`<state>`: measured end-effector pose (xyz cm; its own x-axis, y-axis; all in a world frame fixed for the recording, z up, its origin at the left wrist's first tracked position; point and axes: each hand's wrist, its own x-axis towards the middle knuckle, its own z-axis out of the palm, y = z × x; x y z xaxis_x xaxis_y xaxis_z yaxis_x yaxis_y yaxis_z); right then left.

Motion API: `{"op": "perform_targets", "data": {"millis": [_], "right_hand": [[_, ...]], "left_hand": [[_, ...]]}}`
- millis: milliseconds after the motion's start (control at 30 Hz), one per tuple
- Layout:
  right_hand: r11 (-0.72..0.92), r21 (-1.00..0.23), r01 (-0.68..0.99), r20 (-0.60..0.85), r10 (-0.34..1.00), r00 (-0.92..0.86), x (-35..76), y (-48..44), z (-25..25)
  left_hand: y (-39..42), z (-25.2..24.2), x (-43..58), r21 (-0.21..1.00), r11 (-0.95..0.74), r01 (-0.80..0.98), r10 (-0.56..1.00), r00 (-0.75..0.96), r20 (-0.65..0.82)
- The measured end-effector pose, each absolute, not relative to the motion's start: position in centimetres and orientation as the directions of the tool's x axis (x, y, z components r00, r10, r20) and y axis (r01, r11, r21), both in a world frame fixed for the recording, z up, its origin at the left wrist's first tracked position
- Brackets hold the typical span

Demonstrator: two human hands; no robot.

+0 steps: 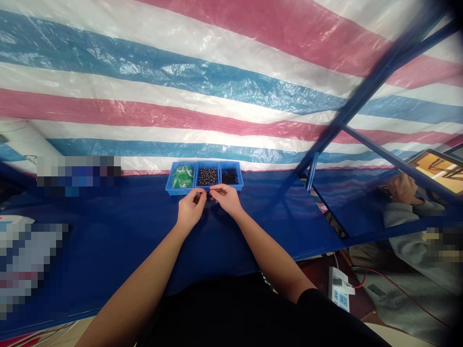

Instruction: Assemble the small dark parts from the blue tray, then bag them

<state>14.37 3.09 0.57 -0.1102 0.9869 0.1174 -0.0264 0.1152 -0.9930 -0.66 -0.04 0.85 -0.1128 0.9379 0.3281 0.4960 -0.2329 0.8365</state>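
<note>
Left hand [191, 208] and right hand [227, 199] pinch small dark piece [208, 193], likely for fine control; blue bins [177, 192] just beyond, seemingly for easy reach

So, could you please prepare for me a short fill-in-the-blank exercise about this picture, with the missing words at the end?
1. On the table, the small blue boxes standing in a row number ____.
2. The pieces in the left box are mostly ____ in colour.
3. The left hand and right hand come together in front of the ____ box of the row.
4. The sheet behind the table has red, white and ____ stripes.

Missing words: three; green; middle; blue.
</note>
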Motion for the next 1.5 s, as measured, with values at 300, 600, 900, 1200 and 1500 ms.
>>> {"op": "perform_targets", "data": {"millis": [300,600,900,1200,1500], "right_hand": [[0.209,-0.972,0.107,0.191,0.969,-0.158,14.20,2.82,0.20],[0.292,-0.940,0.176,0.274,0.954,-0.123,14.27,2.73,0.20],[0.296,-0.943,0.150,0.274,0.950,-0.150,14.33,2.93,-0.06],[0.322,-0.933,0.159,0.302,0.943,-0.137,14.48,2.91,0.05],[0.324,-0.938,0.126,0.309,0.943,-0.128,14.30,2.82,0.03]], "left_hand": [[0.00,0.91,-0.91,0.822,-0.226,0.523,0.945,-0.088,0.316],[-0.06,1.01,-0.86,0.826,-0.213,0.521,0.948,-0.093,0.304],[0.17,0.65,-1.00,0.832,-0.197,0.519,0.950,-0.110,0.293],[0.03,0.65,-0.80,0.840,-0.221,0.496,0.946,-0.100,0.308],[0.15,0.56,-0.83,0.825,-0.239,0.511,0.945,-0.074,0.320]]}}
